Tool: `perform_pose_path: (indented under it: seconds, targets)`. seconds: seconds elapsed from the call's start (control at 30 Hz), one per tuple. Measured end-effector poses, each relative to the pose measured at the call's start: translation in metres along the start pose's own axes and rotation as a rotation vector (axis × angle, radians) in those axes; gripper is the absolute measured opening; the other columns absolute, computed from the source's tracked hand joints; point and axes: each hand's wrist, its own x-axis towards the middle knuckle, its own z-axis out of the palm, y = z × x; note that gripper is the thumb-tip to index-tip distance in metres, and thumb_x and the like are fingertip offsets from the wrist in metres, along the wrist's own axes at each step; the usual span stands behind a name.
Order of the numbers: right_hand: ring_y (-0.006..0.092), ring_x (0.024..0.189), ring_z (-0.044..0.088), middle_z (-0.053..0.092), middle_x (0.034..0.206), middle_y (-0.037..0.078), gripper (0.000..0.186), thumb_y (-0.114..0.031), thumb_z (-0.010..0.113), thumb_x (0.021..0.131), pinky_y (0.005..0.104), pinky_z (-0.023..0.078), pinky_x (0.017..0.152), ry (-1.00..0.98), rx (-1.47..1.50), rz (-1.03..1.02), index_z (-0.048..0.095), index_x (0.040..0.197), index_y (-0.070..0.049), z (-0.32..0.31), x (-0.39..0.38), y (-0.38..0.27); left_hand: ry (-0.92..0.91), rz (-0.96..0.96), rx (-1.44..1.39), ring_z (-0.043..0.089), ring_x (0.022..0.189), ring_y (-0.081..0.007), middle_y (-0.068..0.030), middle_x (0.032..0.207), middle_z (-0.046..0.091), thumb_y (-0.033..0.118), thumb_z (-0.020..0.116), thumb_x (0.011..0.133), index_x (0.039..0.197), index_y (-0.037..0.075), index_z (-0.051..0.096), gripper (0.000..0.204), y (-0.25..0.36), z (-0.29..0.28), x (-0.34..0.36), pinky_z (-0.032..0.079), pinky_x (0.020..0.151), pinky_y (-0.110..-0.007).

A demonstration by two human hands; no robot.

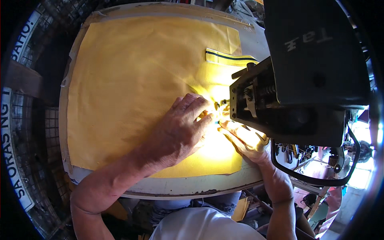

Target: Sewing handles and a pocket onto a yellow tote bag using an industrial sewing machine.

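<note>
A large yellow fabric sheet lies beneath a black sewing machine, whose presser foot is lit by a bright lamp. A short yellow strap with a dark stripe rests on the sheet behind the needle area. My left hand is on the fabric just left of the foot, fingers curled and closed; what is between their tips is hidden. My right hand is below the machine head, fingertips pressed together at the brightly lit work near the foot; what they grip is lost in glare.
The white worktable has a worn front edge close to my body. A black curved bar hangs from the machine at the right. Metal grid with sign boards stands at the left, and clutter lies beyond the table at the lower right.
</note>
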Motion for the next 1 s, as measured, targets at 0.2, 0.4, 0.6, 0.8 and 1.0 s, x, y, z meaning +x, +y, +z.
perform_pose_path:
  seconds: [0.2,0.4,0.6,0.8,1.0]
  targets:
    - [0.029,0.098,0.071,0.073,0.106,0.014,0.02,-0.004,0.073,0.082,0.0383,0.057,0.082,0.003,-0.002,0.005,0.073,0.102,-0.001,-0.002,0.001,0.0,-0.004,0.032,-0.017,0.06,0.105,-0.0309,-0.0123,0.11,0.06,-0.002,0.074,0.075,0.108,0.0,0.064,0.034,-0.001,-0.004,0.002,0.051,0.093,-0.043]
    - [0.0289,0.098,0.071,0.073,0.106,0.014,0.02,-0.004,0.072,0.083,0.0387,0.057,0.083,0.002,0.0,0.016,0.073,0.103,-0.001,-0.005,0.001,0.0,-0.123,0.024,-0.061,0.058,0.114,-0.0333,-0.015,0.118,0.06,-0.004,0.072,0.076,0.113,-0.003,0.065,0.038,0.001,-0.018,-0.001,0.049,0.1,-0.041]
    - [0.0289,0.098,0.071,0.073,0.106,0.013,0.02,-0.005,0.072,0.083,0.0391,0.057,0.084,0.005,0.003,0.011,0.072,0.103,-0.001,-0.008,0.001,0.0,-0.204,0.042,-0.013,0.056,0.121,-0.0328,-0.0147,0.125,0.058,-0.004,0.066,0.078,0.113,-0.003,0.067,0.034,0.001,-0.024,0.001,0.047,0.106,-0.041]
    - [0.0289,0.098,0.07,0.072,0.106,0.013,0.02,-0.005,0.072,0.083,0.0395,0.057,0.085,0.0,0.006,0.002,0.072,0.103,-0.002,-0.009,-0.002,0.004,-0.23,0.138,0.108,0.053,0.126,-0.0309,-0.0133,0.127,0.058,0.005,0.06,0.085,0.113,-0.004,0.066,0.029,-0.005,-0.024,0.005,0.045,0.107,-0.041]
    - [0.0289,0.098,0.07,0.072,0.106,0.012,0.02,-0.005,0.071,0.084,0.0399,0.057,0.086,0.014,0.015,-0.022,0.072,0.103,-0.002,-0.005,-0.004,0.014,-0.281,0.276,0.311,0.055,0.126,-0.0278,-0.0123,0.125,0.061,0.007,0.06,0.087,0.113,-0.003,0.067,0.029,0.002,-0.03,0.005,0.046,0.103,-0.04]
